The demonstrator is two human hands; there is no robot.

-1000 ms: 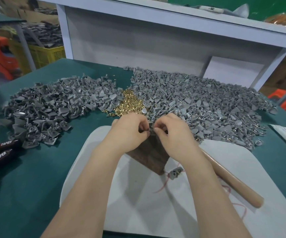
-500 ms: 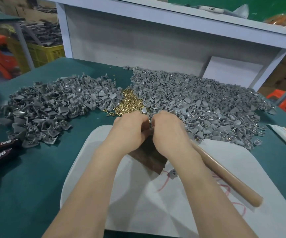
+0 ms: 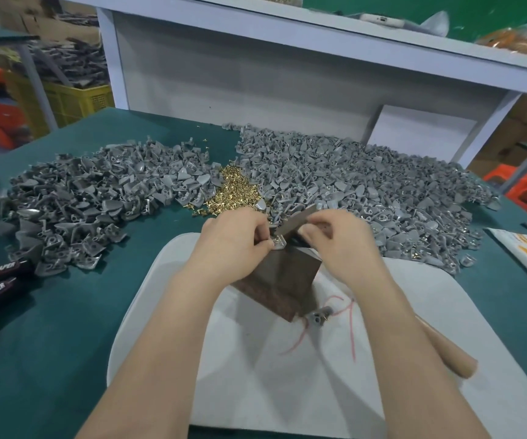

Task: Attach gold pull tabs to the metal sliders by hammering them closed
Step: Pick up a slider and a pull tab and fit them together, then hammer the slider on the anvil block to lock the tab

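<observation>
Resting atop a dark brown block point(image 3: 284, 286): one metal slider point(image 3: 278, 247), pinched at its edge by the left hand point(image 3: 237, 239). Right hand point(image 3: 341, 245): clenched round the hammer point(image 3: 294, 220) close to its head, metal face tilted just above the slider, wooden handle running back under the forearm. Block stands on a white mat point(image 3: 256, 391) on the green desk point(image 3: 50, 343). Gold pull tabs point(image 3: 233, 194): small heap between the left slider pile point(image 3: 97, 204) and the right slider pile point(image 3: 366, 198). One loose slider point(image 3: 319, 316) lies beside the block's near corner, among red thread.
</observation>
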